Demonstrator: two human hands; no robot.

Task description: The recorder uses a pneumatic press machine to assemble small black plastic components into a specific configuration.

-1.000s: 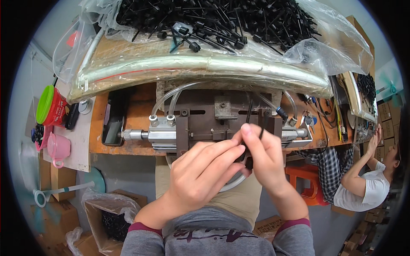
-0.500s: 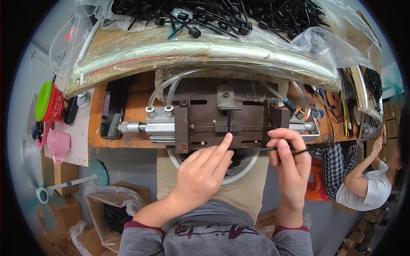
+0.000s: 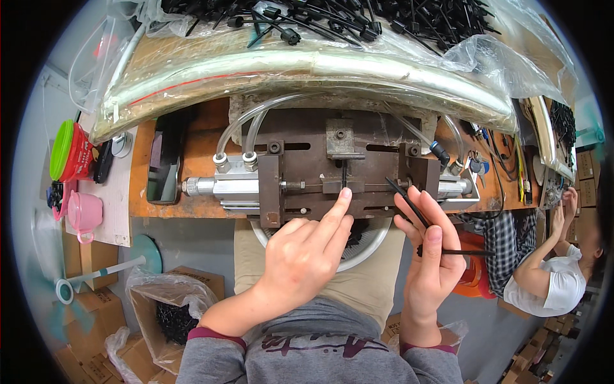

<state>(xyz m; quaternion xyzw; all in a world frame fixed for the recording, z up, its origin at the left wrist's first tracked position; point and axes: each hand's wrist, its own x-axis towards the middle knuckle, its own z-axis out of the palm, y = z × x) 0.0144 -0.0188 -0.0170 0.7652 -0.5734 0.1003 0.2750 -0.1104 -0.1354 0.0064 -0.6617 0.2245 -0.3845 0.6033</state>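
Observation:
My left hand (image 3: 307, 249) has its index finger stretched out. The fingertip touches the near end of a slim black plastic piece (image 3: 345, 171) standing in the middle of a brown metal fixture (image 3: 377, 173). Nothing is gripped in that hand. My right hand (image 3: 435, 262), at the fixture's right front, holds black plastic sticks. One stick (image 3: 409, 202) slants up-left between the fingers, and another (image 3: 467, 253) juts right past the thumb. Silver air cylinders flank the fixture, one at left (image 3: 238, 189) and one at right (image 3: 453, 187).
Clear hoses (image 3: 238, 131) arch behind the fixture. Many black stick parts (image 3: 345, 22) lie in a plastic-lined tray beyond it. A white-rimmed basket (image 3: 377, 246) sits at my lap. Left are a pink cup (image 3: 84, 211) and a red tub (image 3: 78, 157). Another person (image 3: 543, 278) works at right.
My right hand has turned and opened its grip somewhat, tilting a black stick up toward the fixture. A pin at the fixture's left block reaches further inward. My left fingertip stays at the black piece.

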